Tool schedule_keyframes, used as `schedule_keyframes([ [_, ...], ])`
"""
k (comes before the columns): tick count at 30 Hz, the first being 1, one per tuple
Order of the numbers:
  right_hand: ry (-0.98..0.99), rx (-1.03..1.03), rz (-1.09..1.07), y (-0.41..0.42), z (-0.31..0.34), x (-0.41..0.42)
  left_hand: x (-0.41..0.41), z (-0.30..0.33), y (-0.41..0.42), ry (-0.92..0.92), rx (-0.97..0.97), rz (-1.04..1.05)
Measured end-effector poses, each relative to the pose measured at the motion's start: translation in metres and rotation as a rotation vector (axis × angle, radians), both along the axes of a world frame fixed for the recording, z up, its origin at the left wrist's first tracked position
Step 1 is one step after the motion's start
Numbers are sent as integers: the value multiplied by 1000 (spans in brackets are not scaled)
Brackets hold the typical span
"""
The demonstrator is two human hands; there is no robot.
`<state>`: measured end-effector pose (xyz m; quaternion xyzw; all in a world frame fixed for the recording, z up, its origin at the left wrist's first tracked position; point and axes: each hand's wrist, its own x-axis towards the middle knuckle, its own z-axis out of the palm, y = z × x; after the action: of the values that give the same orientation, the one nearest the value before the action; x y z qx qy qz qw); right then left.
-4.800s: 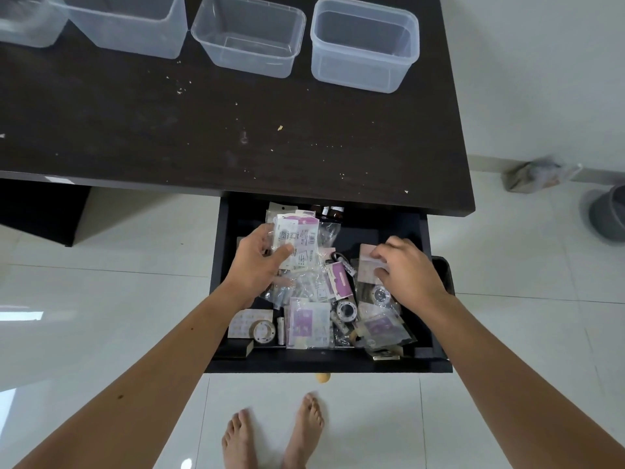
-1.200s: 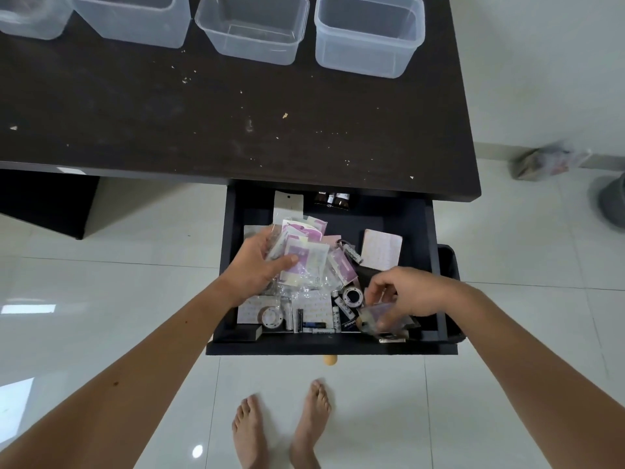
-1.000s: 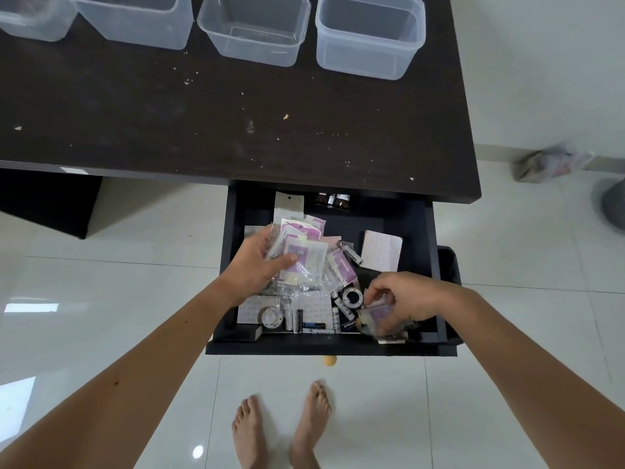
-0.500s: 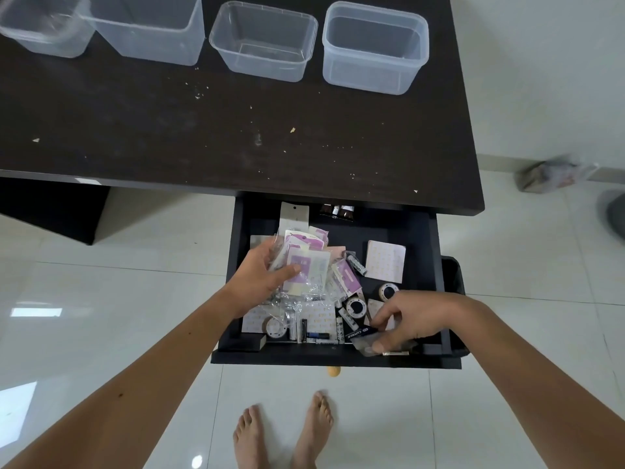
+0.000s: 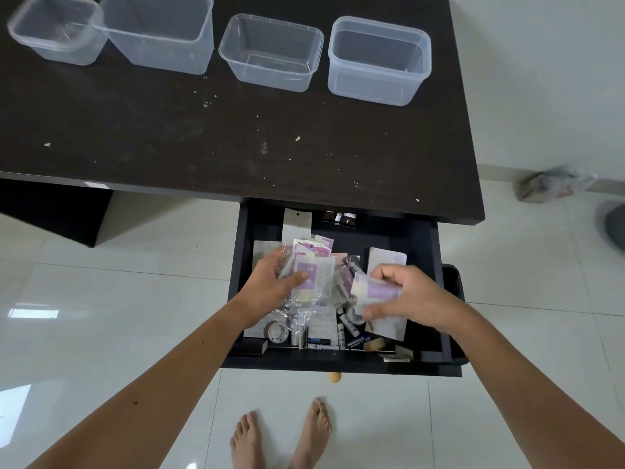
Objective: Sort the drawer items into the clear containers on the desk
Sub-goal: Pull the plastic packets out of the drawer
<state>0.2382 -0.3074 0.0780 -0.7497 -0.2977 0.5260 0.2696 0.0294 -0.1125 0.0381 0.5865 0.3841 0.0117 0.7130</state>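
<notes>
The black drawer (image 5: 436,265) is pulled out under the dark desk (image 5: 203,130). Inside lie purple-and-white packets, batteries (image 5: 318,340), tape rolls (image 5: 276,330) and paper cards (image 5: 387,260). My left hand (image 5: 270,286) holds a stack of purple packets (image 5: 313,269) over the drawer's left half. My right hand (image 5: 406,296) grips one more purple packet (image 5: 372,289) above the drawer's right half, close to the stack. Several clear containers stand along the desk's far edge, among them one at the right (image 5: 378,62) and one beside it (image 5: 270,52); all look empty.
Small brown bottles (image 5: 340,218) sit at the drawer's back under the desk edge. A wooden knob (image 5: 334,376) sticks out of the drawer front. My bare feet (image 5: 280,434) stand on white tiles. A bag (image 5: 551,184) lies by the wall at right.
My right hand has lifted from the drawer's front right corner with a purple packet and moved left toward the stack. My left hand has kept hold of its stack. The camera has tilted slightly.
</notes>
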Motion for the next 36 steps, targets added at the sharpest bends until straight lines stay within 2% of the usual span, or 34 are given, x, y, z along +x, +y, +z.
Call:
schedule_keyframes([
  [4, -97, 88, -169, 27, 5, -15, 3, 7, -10, -20, -76, -13],
  [8, -254, 59, -196, 44, 2, -34, 4, 11, -11, 15, -186, 34],
  [11, -281, 88, -203, 48, -1, -48, 2, 12, -10, -38, -227, 35],
  [13, -292, 104, -168, 49, -6, -55, 0, 11, -10, -47, -199, 35],
  [18, -225, 121, -163, 46, -9, -51, -5, 2, -3, 67, 19, 63],
  [21, -302, 161, -184, 39, -17, -35, -9, 4, 7, 80, 97, 128],
  [24, -466, 191, -20, 33, -34, -24, -13, 5, 9, 79, 137, 121],
  [28, -616, 84, 271, 34, -54, -24, -20, 6, 9, 89, 207, 82],
  [32, -711, 49, 328, 37, -61, -29, -28, 9, 14, 82, 205, 103],
  [36, -713, 153, 291, 35, -57, -28, -33, 11, 15, 78, 191, 120],
])
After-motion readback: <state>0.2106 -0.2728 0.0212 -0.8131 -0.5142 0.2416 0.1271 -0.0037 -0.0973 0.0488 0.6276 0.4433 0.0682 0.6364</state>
